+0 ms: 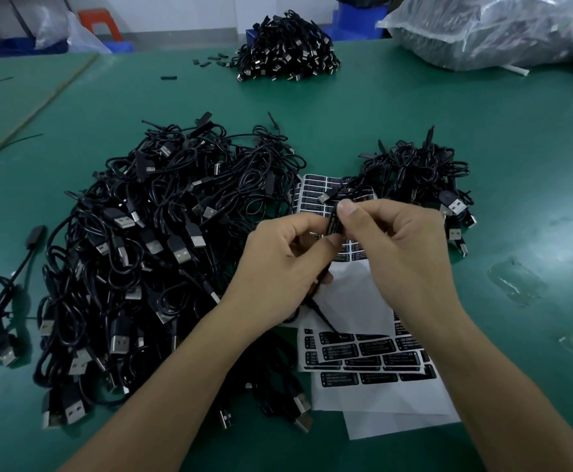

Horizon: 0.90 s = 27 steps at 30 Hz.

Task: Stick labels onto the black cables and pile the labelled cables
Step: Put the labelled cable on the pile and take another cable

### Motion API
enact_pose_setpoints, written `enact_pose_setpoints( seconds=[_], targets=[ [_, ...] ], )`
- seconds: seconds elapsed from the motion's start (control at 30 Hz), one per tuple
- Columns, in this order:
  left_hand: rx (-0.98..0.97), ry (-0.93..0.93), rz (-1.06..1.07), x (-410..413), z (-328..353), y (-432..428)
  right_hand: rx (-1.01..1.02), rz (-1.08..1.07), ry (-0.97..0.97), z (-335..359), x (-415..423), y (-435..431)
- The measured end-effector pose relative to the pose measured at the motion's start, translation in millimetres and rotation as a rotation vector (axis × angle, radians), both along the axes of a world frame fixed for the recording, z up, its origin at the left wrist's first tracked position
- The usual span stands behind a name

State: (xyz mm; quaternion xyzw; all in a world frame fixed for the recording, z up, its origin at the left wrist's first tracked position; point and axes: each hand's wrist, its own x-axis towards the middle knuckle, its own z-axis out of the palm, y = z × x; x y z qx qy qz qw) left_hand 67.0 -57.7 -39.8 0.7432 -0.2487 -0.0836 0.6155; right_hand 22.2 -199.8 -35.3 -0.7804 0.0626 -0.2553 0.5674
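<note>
The left hand (278, 264) and right hand (404, 247) both pinched one black cable (333, 226) at center, each grip tight. Three piles sat on the table (516, 131): a large pile (162, 233) at nine o'clock, a small pile (414, 172) at two, a far pile (287, 49) at twelve.

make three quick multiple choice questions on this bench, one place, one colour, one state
1. Where do the label sheets lie? A) between the large cable pile and the smaller pile B) on the floor C) in a drawer
2. What colour is the table? A) red B) green C) white
3. What are the left hand and right hand doing? A) lying flat B) both pinching one cable C) holding scissors
Answers: 1 A, the sheets sit in the gap between both piles; 2 B, green surface all round; 3 B, fingertips meet on the cable.
</note>
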Motion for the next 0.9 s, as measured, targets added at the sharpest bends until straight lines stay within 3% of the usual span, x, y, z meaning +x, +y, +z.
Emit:
enact_pose_setpoints(
  seconds=[0.13, 0.3, 0.6, 0.77, 0.9],
  targets=[
    [0.0, -0.128, 0.108, 7, 12, 7, -0.12, 0.038, -0.009, 4, -5, 9],
    [-0.179, 0.0, 0.248, 11, 24, 14, -0.383, 0.208, 0.151, 0, -10, 22],
    [-0.385, 0.208, 0.4, 15, 30, 22, -0.279, 0.166, 0.067, 5, -9, 11],
    [-0.382, 0.313, 0.39, 19, 30, 23, -0.069, -0.153, -0.044, 28, -3, -26],
    [-0.177, 0.232, 0.352, 18, 21, 21, -0.127, -0.443, -0.038, 58, 21, -64]
  ],
)
